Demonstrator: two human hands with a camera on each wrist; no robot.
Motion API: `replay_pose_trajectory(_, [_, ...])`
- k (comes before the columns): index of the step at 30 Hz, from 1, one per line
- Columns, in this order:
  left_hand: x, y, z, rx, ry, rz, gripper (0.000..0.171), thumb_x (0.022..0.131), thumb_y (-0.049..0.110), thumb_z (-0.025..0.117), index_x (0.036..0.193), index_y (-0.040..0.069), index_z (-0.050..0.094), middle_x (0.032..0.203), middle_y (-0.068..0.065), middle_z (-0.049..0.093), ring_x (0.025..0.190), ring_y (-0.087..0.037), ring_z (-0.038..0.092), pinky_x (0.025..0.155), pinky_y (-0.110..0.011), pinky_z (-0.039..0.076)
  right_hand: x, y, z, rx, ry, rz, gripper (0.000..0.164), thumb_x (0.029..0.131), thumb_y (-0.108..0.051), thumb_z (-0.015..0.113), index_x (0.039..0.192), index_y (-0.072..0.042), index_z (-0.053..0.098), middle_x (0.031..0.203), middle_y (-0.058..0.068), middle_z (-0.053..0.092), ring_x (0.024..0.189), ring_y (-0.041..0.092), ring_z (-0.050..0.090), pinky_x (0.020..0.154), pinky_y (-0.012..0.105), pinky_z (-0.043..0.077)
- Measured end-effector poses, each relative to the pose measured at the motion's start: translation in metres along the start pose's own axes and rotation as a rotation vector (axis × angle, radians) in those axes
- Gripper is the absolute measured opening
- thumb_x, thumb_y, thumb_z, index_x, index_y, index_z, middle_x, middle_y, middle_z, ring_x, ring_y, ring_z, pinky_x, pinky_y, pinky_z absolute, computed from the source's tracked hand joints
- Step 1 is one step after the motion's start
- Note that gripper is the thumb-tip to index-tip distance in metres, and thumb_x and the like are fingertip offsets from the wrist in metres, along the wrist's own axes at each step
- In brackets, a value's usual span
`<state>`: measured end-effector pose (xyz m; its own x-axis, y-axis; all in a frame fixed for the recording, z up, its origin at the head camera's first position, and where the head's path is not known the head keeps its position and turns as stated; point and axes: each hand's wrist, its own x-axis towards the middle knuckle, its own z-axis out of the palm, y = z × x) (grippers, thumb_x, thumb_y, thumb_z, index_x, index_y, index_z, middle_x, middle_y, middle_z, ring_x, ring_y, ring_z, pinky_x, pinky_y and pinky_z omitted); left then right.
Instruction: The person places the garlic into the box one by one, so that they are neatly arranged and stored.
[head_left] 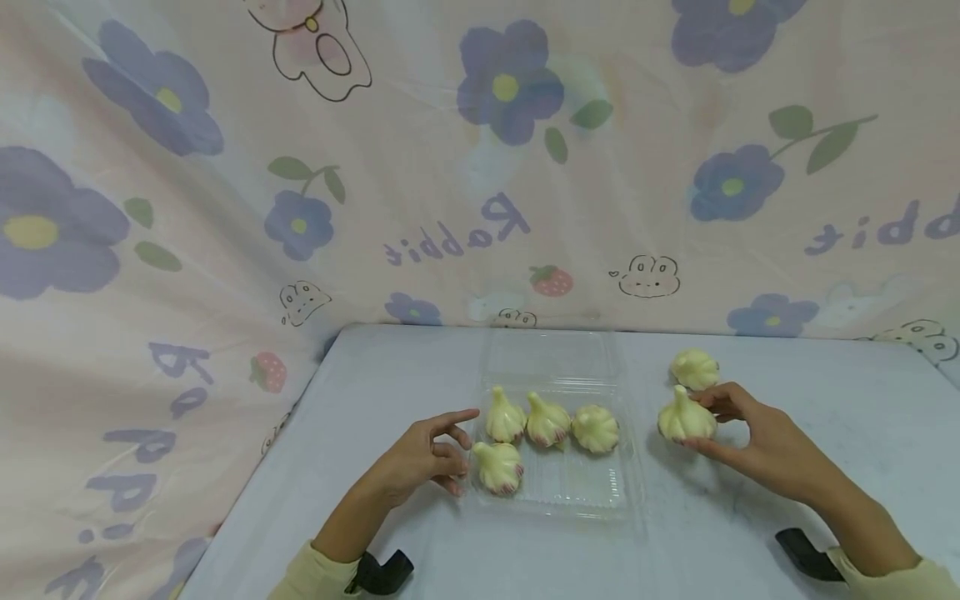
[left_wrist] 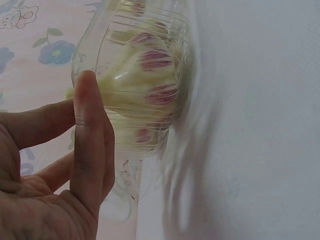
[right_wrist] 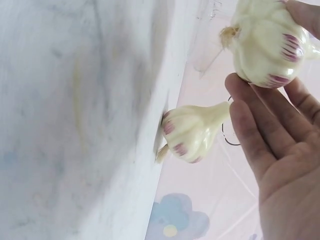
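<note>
At its fingertips (right_wrist: 237,84) the right hand (head_left: 772,446) pinches garlic (head_left: 684,420), the left hand (head_left: 417,458) loosely spread.

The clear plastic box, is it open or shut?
Open: its lid is folded back beyond the tray, leaving four garlic bulbs uncovered inside.

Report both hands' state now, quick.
Left hand: open, holding nothing, beside the clear container.
Right hand: holding a garlic bulb between thumb and fingers.

Six garlic bulbs (head_left: 684,423), one clear container (head_left: 573,487), two hands (head_left: 776,442).
</note>
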<state>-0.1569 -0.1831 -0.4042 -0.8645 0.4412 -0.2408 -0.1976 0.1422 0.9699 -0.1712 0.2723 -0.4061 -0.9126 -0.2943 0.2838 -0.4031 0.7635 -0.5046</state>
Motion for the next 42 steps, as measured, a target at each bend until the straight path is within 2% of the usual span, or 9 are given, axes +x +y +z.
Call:
replay_pose_trajectory(6, [0.000, -0.001, 0.001, -0.005, 0.002, 0.002, 0.073, 0.090, -0.010, 0.060, 0.155, 0.008, 0.034, 0.109, -0.009, 0.049, 0.074, -0.013, 0.064, 0.060, -0.026, 0.061, -0.002, -0.003, 0.001, 0.007, 0.001, 0.011, 0.049, 0.082, -0.035, 0.082, 0.121, -0.024, 0.054, 0.123, 0.000, 0.065, 0.101, -0.022, 0.044, 0.082, 0.046, 0.055])
replay_pose_trajectory(9, [-0.001, -0.001, 0.001, -0.012, 0.006, 0.002, 0.073, 0.090, -0.011, 0.061, 0.155, 0.007, 0.034, 0.109, -0.009, 0.049, 0.074, -0.013, 0.064, 0.060, -0.026, 0.061, -0.003, -0.004, 0.000, 0.008, -0.001, 0.019, 0.048, 0.083, -0.035, 0.081, 0.121, -0.022, 0.054, 0.123, 0.002, 0.065, 0.100, -0.022, 0.044, 0.081, 0.048, 0.055])
replay_pose_trajectory(17, [-0.002, -0.002, 0.001, -0.015, 0.007, 0.002, 0.073, 0.090, -0.010, 0.062, 0.155, 0.007, 0.034, 0.110, -0.010, 0.049, 0.074, -0.013, 0.064, 0.061, -0.026, 0.061, -0.007, -0.007, 0.001, 0.017, 0.002, 0.025, 0.046, 0.084, -0.034, 0.081, 0.120, -0.023, 0.054, 0.125, 0.000, 0.064, 0.102, -0.022, 0.044, 0.080, 0.028, 0.054])
replay_pose_trajectory(23, [-0.003, -0.002, 0.000, -0.015, -0.001, 0.003, 0.072, 0.090, -0.010, 0.061, 0.155, 0.007, 0.033, 0.110, -0.010, 0.049, 0.074, -0.013, 0.064, 0.060, -0.026, 0.061, -0.007, -0.011, 0.005, 0.034, 0.019, 0.008, 0.046, 0.083, -0.033, 0.082, 0.119, -0.027, 0.055, 0.124, -0.005, 0.063, 0.103, -0.021, 0.046, 0.081, 0.019, 0.050])
replay_pose_trajectory(26, [-0.003, -0.001, 0.000, -0.010, -0.001, 0.008, 0.073, 0.090, -0.010, 0.061, 0.155, 0.007, 0.033, 0.110, -0.010, 0.049, 0.074, -0.013, 0.064, 0.060, -0.026, 0.061, -0.007, -0.014, 0.005, 0.032, 0.027, 0.011, 0.045, 0.082, -0.033, 0.082, 0.118, -0.027, 0.055, 0.123, -0.006, 0.064, 0.102, -0.019, 0.048, 0.081, 0.021, 0.051])
replay_pose_trajectory(30, [-0.002, 0.001, 0.001, 0.000, 0.002, 0.006, 0.073, 0.089, -0.011, 0.061, 0.155, 0.007, 0.034, 0.109, -0.010, 0.049, 0.074, -0.014, 0.064, 0.059, -0.026, 0.061, -0.008, -0.019, 0.004, 0.024, 0.020, 0.031, 0.045, 0.082, -0.035, 0.082, 0.117, -0.028, 0.054, 0.124, -0.006, 0.064, 0.101, -0.018, 0.048, 0.080, 0.030, 0.053])
replay_pose_trajectory(36, [-0.001, 0.001, 0.002, -0.002, 0.000, 0.006, 0.074, 0.089, -0.011, 0.060, 0.155, 0.007, 0.033, 0.109, -0.010, 0.049, 0.074, -0.014, 0.064, 0.059, -0.026, 0.061, -0.007, -0.027, 0.003, 0.035, 0.011, 0.021, 0.047, 0.084, -0.034, 0.081, 0.121, -0.029, 0.053, 0.127, -0.006, 0.063, 0.103, -0.017, 0.048, 0.083, 0.040, 0.054])
replay_pose_trajectory(42, [-0.002, 0.002, 0.002, 0.001, 0.011, -0.002, 0.074, 0.088, -0.011, 0.060, 0.155, 0.007, 0.034, 0.109, -0.010, 0.049, 0.073, -0.014, 0.064, 0.059, -0.026, 0.061, -0.005, -0.036, 0.008, 0.048, 0.012, 0.005, 0.046, 0.083, -0.034, 0.081, 0.119, -0.031, 0.053, 0.126, -0.010, 0.063, 0.102, -0.012, 0.053, 0.082, 0.034, 0.053])
